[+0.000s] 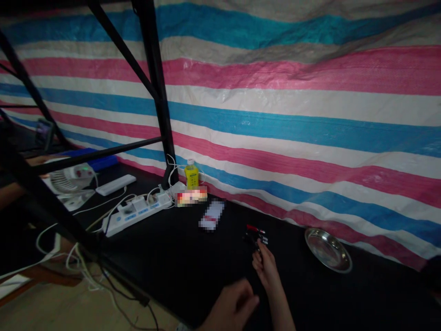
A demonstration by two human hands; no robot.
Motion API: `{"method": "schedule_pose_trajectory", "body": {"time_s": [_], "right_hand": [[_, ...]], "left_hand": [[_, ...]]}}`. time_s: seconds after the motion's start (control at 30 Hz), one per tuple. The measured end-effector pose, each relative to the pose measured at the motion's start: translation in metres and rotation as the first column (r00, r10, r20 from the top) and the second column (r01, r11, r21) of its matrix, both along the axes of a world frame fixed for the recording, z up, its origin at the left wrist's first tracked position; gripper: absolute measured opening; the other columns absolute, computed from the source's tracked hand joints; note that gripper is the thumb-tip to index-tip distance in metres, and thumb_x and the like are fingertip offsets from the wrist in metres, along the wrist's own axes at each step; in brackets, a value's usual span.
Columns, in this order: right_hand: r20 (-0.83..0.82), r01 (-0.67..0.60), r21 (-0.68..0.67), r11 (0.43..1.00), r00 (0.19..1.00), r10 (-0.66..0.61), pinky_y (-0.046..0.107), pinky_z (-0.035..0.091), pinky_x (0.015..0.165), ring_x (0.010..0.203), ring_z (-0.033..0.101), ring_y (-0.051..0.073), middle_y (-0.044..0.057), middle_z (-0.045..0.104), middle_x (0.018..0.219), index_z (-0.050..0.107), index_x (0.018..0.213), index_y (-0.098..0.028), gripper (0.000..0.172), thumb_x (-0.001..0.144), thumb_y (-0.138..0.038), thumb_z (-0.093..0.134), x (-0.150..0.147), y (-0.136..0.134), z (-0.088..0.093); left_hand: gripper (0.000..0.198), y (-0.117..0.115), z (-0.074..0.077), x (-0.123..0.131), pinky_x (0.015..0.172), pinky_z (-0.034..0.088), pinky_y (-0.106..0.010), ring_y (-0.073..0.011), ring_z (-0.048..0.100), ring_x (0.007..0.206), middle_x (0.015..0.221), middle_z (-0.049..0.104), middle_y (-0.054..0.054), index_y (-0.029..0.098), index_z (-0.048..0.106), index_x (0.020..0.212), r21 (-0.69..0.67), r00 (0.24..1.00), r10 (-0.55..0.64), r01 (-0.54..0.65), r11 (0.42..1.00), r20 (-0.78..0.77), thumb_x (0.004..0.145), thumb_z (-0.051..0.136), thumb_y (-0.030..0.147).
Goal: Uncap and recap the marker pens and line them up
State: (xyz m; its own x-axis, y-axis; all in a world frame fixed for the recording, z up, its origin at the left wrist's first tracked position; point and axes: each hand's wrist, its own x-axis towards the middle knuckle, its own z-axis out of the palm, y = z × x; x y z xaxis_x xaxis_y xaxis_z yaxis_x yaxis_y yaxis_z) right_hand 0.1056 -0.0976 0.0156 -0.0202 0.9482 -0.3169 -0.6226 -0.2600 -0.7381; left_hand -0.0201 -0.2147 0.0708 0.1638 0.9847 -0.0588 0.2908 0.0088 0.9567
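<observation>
The right hand (265,265) is placed at a small cluster of slim pieces on the black table (165,271), its fingertips brought against the near end; whether a piece is gripped or only touched cannot be told. The left hand (232,303) is held nearer the camera, blurred and loosely curled, a gap left between thumb and fingers and nothing seen in it. The two hands are kept apart.

In the cluster a red piece (255,229) is seen at the far side, with silvery pieces (263,239) just beside it; the dark parts are too dim to be counted. The steel plate (328,250) is set to the right, apart from the cluster, near the striped sheet (303,161). To the left the phone (212,216) is laid flat, with the bottle (191,175) stood beyond it.

By judgement, the handling is in progress rather than finished, since the pieces are grouped under the right hand's fingertips. No completed step can be pointed to with certainty. What is left appears to centre on these pieces, but how much remains cannot be judged.
</observation>
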Motion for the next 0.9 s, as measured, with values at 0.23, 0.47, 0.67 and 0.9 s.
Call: {"method": "schedule_pose_trajectory", "body": {"time_s": [0.23, 0.47, 0.67, 0.9], "right_hand": [[-0.008, -0.151, 0.002, 0.989, 0.988, 0.151, 0.015, 0.008, 0.034, 0.031, 0.020, -0.001, -0.012, 0.038, 0.041, 0.043, 0.067, -0.019, 0.048, 0.054, -0.051, 0.077, -0.007, -0.004, 0.001], [0.004, -0.210, 0.009, 0.978, 0.978, 0.210, 0.015, 0.007, 0.035, 0.031, 0.020, -0.001, -0.012, 0.039, 0.041, 0.043, 0.070, -0.019, 0.049, 0.056, -0.054, 0.075, -0.011, -0.006, 0.002], [0.013, -0.258, -0.020, 0.966, 0.966, 0.258, 0.015, 0.006, 0.034, 0.030, 0.020, -0.001, -0.011, 0.041, 0.040, 0.047, 0.070, -0.018, 0.051, 0.054, -0.057, 0.075, -0.013, -0.006, 0.002], [-0.040, -0.242, -0.024, 0.970, 0.970, 0.241, 0.014, 0.007, 0.033, 0.030, 0.022, -0.002, -0.011, 0.041, 0.041, 0.056, 0.074, -0.013, 0.048, 0.056, -0.053, 0.075, -0.007, -0.005, 0.005]], "left_hand": [[0.039, 0.085, -0.011, -0.004, 0.061, 0.044, -0.025, -0.0139, 0.054, 0.065, 0.076, 0.060, -0.002, 0.015, 0.062, 0.094, 0.050, 0.942, 0.256, -0.273, 0.961, 0.217, 0.073, 0.058, 0.048], [0.032, 0.099, -0.019, -0.002, 0.055, 0.042, -0.023, -0.0122, 0.053, 0.057, 0.061, 0.055, 0.002, 0.016, 0.056, 0.077, 0.067, 0.883, 0.352, -0.389, 0.919, 0.310, 0.065, 0.066, 0.045], [0.032, 0.108, -0.017, -0.005, 0.057, 0.045, -0.025, -0.0144, 0.057, 0.061, 0.070, 0.063, -0.003, 0.014, 0.062, 0.080, 0.087, 0.933, 0.193, -0.229, 0.970, 0.302, 0.066, 0.066, 0.043], [0.031, 0.122, -0.007, -0.006, 0.065, 0.049, -0.026, -0.0149, 0.060, 0.066, 0.069, 0.062, -0.001, 0.015, 0.057, 0.078, 0.074, 0.861, 0.268, -0.330, 0.941, 0.432, 0.065, 0.067, 0.041]]}}
